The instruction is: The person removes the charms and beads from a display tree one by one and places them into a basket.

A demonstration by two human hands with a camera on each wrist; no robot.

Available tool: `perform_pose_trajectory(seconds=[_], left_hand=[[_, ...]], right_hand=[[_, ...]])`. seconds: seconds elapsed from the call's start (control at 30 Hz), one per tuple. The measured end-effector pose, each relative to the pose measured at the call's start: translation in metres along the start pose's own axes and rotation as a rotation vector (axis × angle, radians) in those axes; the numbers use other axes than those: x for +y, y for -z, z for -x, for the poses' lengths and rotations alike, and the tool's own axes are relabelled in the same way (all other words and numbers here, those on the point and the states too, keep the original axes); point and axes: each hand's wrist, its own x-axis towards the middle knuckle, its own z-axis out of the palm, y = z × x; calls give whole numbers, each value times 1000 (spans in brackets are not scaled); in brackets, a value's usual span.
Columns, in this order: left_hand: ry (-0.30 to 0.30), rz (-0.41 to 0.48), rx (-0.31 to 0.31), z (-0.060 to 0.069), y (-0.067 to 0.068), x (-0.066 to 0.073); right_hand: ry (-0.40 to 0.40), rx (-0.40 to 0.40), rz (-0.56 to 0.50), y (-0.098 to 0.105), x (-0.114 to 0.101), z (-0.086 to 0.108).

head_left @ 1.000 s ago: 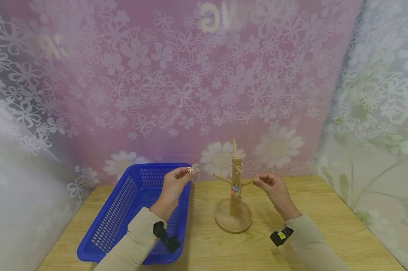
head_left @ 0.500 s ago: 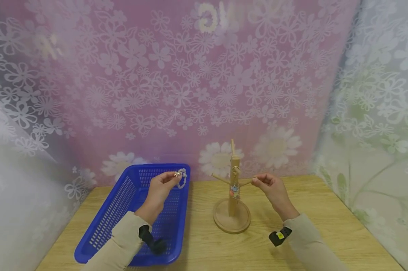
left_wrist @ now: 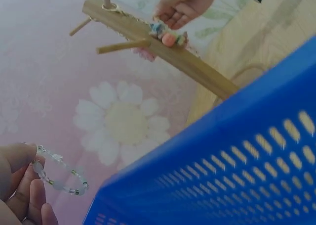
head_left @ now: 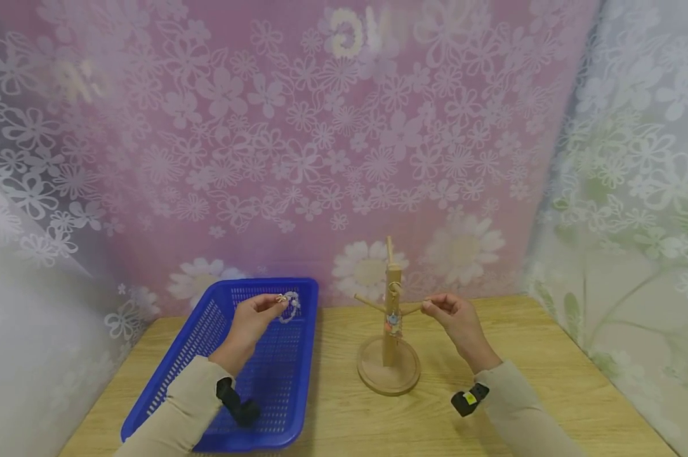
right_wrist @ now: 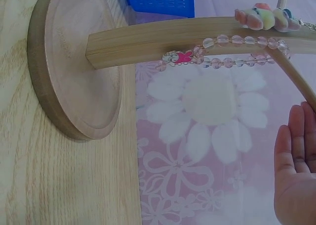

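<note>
My left hand [head_left: 248,325] pinches a bracelet of clear beads [left_wrist: 58,186] between thumb and fingertips, and it dangles above the far part of the blue basket [head_left: 311,355]. A wooden stand [head_left: 389,353] with several pegs and a round base stands upright right of the basket. With thumb and fingers, my right hand [head_left: 459,325] holds the end of the stand's right peg [head_left: 414,309]. On that peg hangs a bracelet of pink beads [right_wrist: 222,39] with a pink charm. A chain with colourful charms [right_wrist: 264,18] hangs against the post from another peg.
The wood-grain table [head_left: 481,419] carries both basket and stand. Behind it rises a pink flowered curtain [head_left: 321,158], with a pale flowered curtain [head_left: 635,254] at the right. The basket's right wall lies between my left hand and the stand.
My left hand has moved left with the clear bracelet, away from the stand and over the basket. The right hand has kept its hold on the peg.
</note>
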Motion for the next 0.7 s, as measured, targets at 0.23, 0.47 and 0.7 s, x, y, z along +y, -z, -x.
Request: perform_pose_trajectory(seconds=[0.23,0.47,0.7], left_hand=[[-7,-92,-37,-7,10,-9],[17,-129,-69,-10,14,-15],[25,-179,-115,-14,15,-19]], right_hand=[[0,9,6,0,1,0],[5,7,-16,0,4,0],[11,6,-3,1,3,0]])
